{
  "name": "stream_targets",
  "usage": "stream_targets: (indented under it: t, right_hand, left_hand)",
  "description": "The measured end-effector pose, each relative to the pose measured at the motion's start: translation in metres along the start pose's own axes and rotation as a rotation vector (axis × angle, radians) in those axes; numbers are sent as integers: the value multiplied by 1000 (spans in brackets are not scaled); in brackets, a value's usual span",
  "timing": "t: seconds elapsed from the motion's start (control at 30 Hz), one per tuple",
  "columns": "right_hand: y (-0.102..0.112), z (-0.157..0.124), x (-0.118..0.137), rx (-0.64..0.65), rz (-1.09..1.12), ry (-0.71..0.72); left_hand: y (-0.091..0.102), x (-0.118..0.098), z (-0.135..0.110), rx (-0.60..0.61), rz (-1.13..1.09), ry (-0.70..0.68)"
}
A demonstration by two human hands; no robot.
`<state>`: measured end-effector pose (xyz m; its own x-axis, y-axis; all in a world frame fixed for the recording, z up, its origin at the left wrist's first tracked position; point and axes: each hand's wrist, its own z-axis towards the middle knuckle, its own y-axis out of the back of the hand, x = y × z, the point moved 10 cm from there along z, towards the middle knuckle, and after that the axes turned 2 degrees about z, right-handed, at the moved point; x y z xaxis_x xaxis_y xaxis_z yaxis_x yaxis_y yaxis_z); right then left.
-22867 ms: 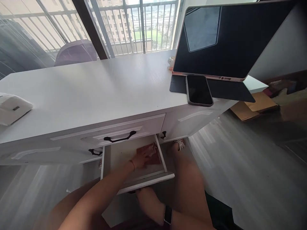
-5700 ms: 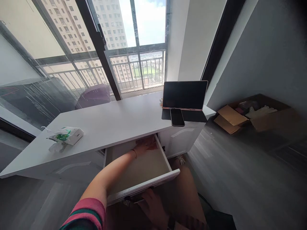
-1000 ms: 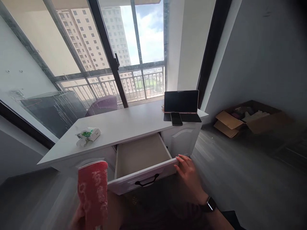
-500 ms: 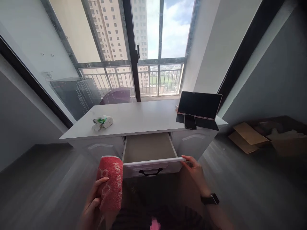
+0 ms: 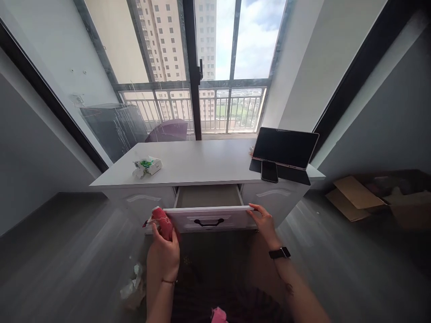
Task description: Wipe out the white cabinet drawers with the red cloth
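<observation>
A white desk (image 5: 202,168) stands under the window with its middle drawer (image 5: 208,217) pulled out. My left hand (image 5: 164,251) is closed round a red cloth (image 5: 162,220) and rests against the drawer front's left end. At the right end my right hand (image 5: 263,223), a watch on its wrist, grips the top corner of the drawer front. The black handle (image 5: 206,222) lies between my hands. The inside of the drawer shows bare beige board.
On the desk sit a tissue pack (image 5: 148,166) at the left and a dark tablet (image 5: 285,147) with a phone (image 5: 269,171) at the right. Crumpled paper (image 5: 134,282) lies on the floor by my left arm. Cardboard boxes (image 5: 357,197) lie at the right wall.
The drawer has slid partly back into the desk. My left hand has brought the cloth forward to the drawer front's left end. My right hand stays on the right corner.
</observation>
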<state>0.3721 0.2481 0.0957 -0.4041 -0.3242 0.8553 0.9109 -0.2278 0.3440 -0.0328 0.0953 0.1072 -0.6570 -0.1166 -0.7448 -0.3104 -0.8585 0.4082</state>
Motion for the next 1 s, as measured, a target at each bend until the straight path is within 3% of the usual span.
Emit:
stream_targets:
  t: [0.1,0.17,0.33,0.5,0.7,0.83,1.0]
  right_hand:
    - [1,-1,1,-6,25,8]
    - [1,-1,2,1,32,12]
    - [1,-1,4,17,42,33]
    - [0,1,4,31,54,60]
    - [1,0,4,50,63,65]
    - [1,0,5,76,79,39]
    - [3,1,3,68,108,-16]
  left_hand:
    - [-33,-1,-4,-90,-139,100]
    - [-55,-5,-12,-89,-177,141]
    - [-90,-38,-40,7,-177,41]
    - [-120,-87,-72,124,-109,-268]
    - [-168,-143,-140,272,-27,-788]
    - [-190,-151,-176,365,54,-1014]
    - [-225,-138,-201,815,120,-1145]
